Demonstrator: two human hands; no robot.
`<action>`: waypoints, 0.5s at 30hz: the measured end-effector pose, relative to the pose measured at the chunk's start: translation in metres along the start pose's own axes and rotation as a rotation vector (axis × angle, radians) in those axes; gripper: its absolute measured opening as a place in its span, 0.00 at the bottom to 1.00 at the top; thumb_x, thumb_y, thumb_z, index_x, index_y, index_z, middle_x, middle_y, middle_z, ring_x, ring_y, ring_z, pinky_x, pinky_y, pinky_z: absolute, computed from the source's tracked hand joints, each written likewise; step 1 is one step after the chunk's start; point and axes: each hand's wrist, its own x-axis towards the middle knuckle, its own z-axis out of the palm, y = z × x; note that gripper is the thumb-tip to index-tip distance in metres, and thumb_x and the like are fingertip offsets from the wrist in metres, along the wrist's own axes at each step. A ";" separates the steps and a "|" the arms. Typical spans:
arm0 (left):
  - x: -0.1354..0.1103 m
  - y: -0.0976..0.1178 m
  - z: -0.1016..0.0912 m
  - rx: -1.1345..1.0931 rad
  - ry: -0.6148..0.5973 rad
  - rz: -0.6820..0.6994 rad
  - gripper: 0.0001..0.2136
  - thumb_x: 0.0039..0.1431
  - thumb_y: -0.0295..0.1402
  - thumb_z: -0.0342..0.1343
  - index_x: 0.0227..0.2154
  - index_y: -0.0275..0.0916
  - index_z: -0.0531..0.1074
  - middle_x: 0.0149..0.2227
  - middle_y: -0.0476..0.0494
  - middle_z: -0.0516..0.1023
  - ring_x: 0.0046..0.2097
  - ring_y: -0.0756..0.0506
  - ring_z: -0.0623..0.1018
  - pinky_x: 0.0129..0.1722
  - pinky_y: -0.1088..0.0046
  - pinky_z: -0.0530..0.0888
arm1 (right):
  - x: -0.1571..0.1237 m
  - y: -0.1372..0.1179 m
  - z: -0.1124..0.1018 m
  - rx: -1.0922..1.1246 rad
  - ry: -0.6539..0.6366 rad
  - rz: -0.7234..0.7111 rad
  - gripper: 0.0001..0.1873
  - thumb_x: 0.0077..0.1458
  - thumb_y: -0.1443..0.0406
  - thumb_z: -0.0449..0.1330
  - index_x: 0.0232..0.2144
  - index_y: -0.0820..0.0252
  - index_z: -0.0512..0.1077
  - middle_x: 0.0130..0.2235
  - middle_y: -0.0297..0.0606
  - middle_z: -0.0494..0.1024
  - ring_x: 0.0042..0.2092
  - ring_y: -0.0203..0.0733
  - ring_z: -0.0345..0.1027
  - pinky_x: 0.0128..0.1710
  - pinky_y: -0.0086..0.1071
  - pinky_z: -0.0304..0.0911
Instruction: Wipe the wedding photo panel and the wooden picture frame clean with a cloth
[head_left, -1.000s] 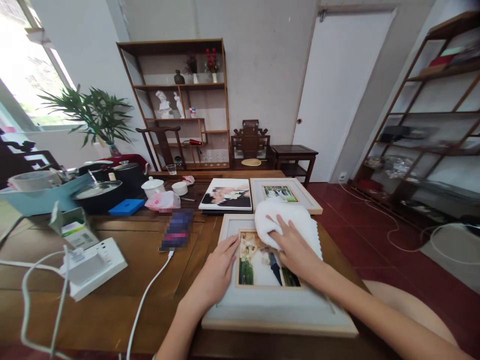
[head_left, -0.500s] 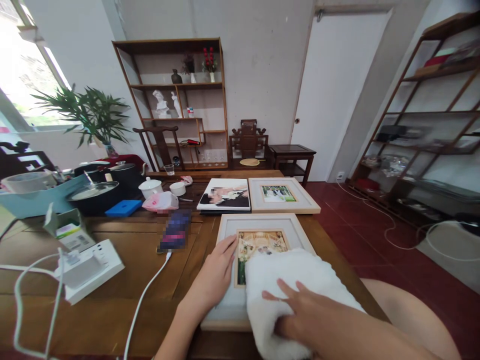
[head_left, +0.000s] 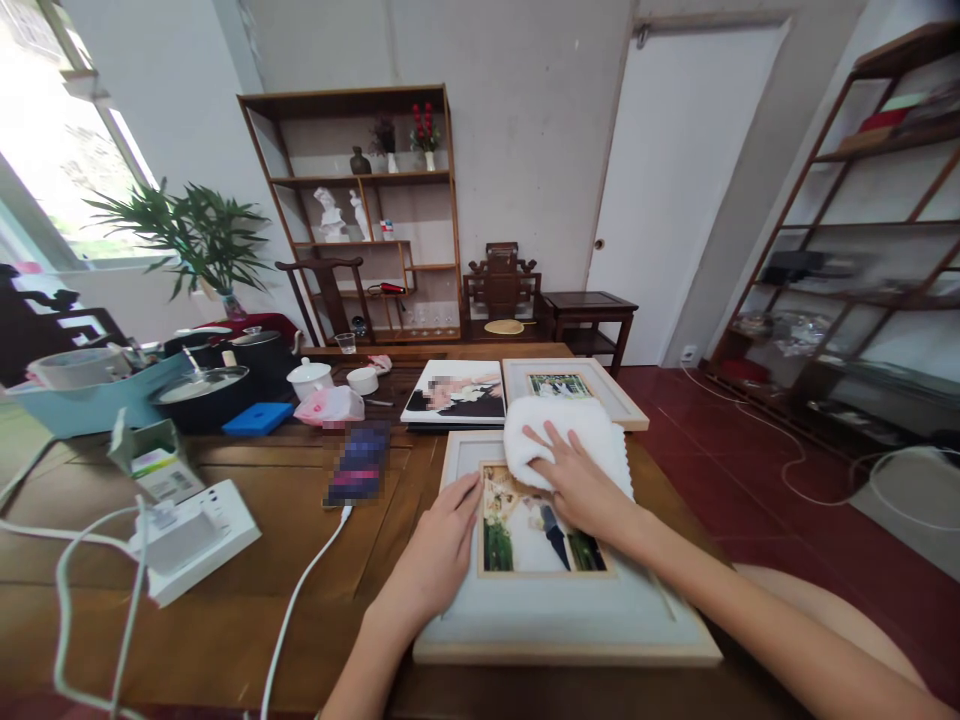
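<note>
A light wooden picture frame [head_left: 570, 610] lies flat on the table, with a wedding photo [head_left: 517, 540] in its middle. My left hand [head_left: 442, 550] rests on the frame's left side, its fingers stretched out and their tips at the photo's left edge. My right hand [head_left: 577, 480] grips a folded white fluffy cloth [head_left: 600, 420], its fingers spread over the top. This cloth covers the frame's far right part and the photo's upper right. It also overlaps the near edge of a second framed photo [head_left: 622, 400] behind.
Left of that second frame lies a photo panel [head_left: 457, 390]. A blurred phone [head_left: 360, 465] on a white cable [head_left: 300, 590], a white box [head_left: 202, 540] with a charger, a blue box [head_left: 259, 418], a pink packet [head_left: 330, 405] and pots [head_left: 202, 385] stand on the wooden table [head_left: 315, 640].
My right hand has carried the cloth away from me, from the frame's near right to its far edge, uncovering most of the photo. My left hand stays on the frame's left side.
</note>
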 end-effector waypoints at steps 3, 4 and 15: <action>0.000 0.001 0.000 0.002 -0.012 -0.015 0.21 0.62 0.27 0.38 0.58 0.39 0.58 0.60 0.39 0.59 0.61 0.43 0.59 0.59 0.59 0.60 | 0.006 -0.003 -0.004 -0.012 -0.067 -0.026 0.36 0.38 0.82 0.48 0.51 0.61 0.66 0.63 0.43 0.52 0.64 0.58 0.31 0.58 0.58 0.34; 0.000 0.001 0.000 0.001 -0.011 -0.015 0.21 0.62 0.27 0.38 0.58 0.39 0.57 0.60 0.39 0.59 0.61 0.43 0.59 0.59 0.59 0.60 | 0.002 -0.007 -0.007 0.003 -0.092 -0.036 0.35 0.37 0.82 0.47 0.50 0.61 0.67 0.62 0.44 0.54 0.63 0.58 0.33 0.58 0.58 0.35; 0.000 -0.002 0.003 -0.006 0.042 0.011 0.20 0.62 0.27 0.40 0.57 0.40 0.59 0.59 0.40 0.61 0.60 0.43 0.62 0.59 0.59 0.60 | -0.086 -0.066 -0.048 0.246 -0.366 -0.200 0.36 0.38 0.77 0.51 0.50 0.47 0.66 0.58 0.33 0.64 0.59 0.53 0.54 0.56 0.48 0.53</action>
